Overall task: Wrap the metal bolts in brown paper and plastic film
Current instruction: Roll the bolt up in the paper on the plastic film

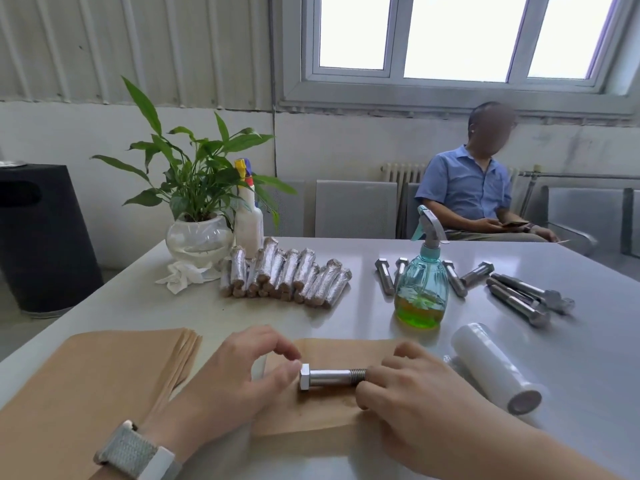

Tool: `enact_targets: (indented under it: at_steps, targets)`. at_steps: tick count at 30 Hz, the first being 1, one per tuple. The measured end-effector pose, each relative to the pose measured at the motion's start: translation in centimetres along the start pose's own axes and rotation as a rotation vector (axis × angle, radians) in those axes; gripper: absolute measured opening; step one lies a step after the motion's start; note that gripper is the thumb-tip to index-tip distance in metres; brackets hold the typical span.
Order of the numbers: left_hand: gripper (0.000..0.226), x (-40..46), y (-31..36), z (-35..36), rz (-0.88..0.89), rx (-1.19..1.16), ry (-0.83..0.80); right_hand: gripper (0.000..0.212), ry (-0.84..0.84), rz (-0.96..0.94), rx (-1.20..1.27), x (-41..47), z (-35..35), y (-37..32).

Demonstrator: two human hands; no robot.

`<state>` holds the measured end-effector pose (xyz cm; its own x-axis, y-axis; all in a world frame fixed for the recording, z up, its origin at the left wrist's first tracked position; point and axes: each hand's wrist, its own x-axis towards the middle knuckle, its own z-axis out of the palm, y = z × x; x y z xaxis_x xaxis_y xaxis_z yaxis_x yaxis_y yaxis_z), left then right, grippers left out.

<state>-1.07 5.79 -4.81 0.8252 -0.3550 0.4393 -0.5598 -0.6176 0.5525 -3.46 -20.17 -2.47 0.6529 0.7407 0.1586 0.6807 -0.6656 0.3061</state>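
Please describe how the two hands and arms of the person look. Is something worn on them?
Both forearms are bare, with no sleeves or gloves. The left hand has a watch on its wrist, with a grey woven band and a white case. The right hand shows no ring or band.

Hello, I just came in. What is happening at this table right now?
A person is wrapping bolts. One bare bolt lies on a sheet of brown paper; the left hand touches its head and the right hand holds its threaded end. No paper is rolled around it yet. A pile of wrapped bolts lies further back, unwrapped bolts wait on the right, and a roll of plastic film lies beside the right hand.
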Motion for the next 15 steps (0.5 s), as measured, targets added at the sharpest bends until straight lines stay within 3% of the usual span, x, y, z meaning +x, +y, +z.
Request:
enact_targets:
  at_steps: [6, 8, 13, 15]
  targets:
    - [0.070, 0.0, -0.1, 0.0, 0.055, 0.077, -0.193, 0.014, 0.055, 0.197, 0.272, 2.1, 0.4, 1.4]
    - [0.068, 0.0, -0.2, 0.2, 0.047, 0.151, -0.165, 0.014, 0.140, 0.273, 0.288, 2.4, 0.9, 1.5]
    - [0.031, 0.7, -0.1, 1.5, 0.034, 0.296, 0.007, 0.013, 0.212, 0.312, 0.101, 3.1, 2.3, 1.1]
    - [0.029, 0.9, 0.2, 2.0, 0.029, 0.338, 0.087, 0.010, 0.295, 0.374, 0.072, 3.1, 2.4, 0.5]
